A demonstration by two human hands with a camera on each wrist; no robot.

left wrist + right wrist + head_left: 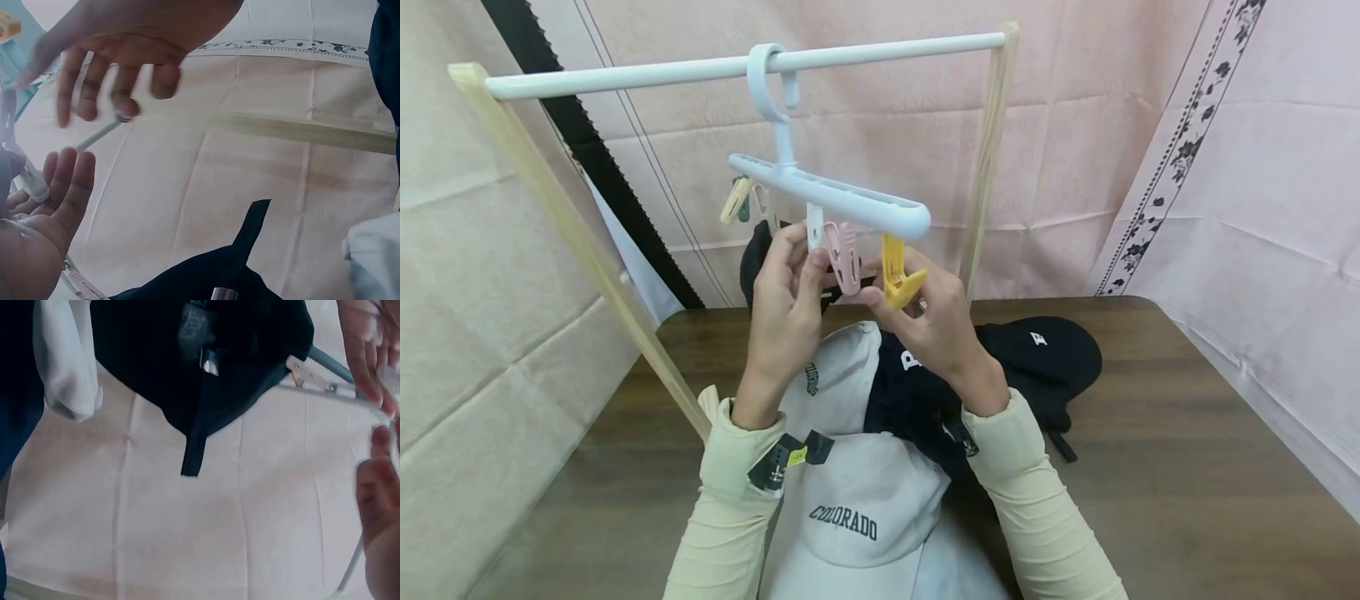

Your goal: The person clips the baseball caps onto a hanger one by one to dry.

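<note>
A pale blue hanger hangs on a white rod, with several plastic clothespins along its underside. My left hand pinches the white clothespin between thumb and fingers. Beside that thumb hangs a pink clothespin. My right hand is raised behind the yellow clothespin, its thumb tip near the pink one's lower end; I cannot tell whether it holds anything. Behind the left hand hangs a black cap. In the right wrist view this cap dangles, strap down, beside a white clothespin.
The white rod spans two wooden legs. Below my hands lie grey COLORADO caps and black caps on the brown table. More clothespins hang at the hanger's far left end.
</note>
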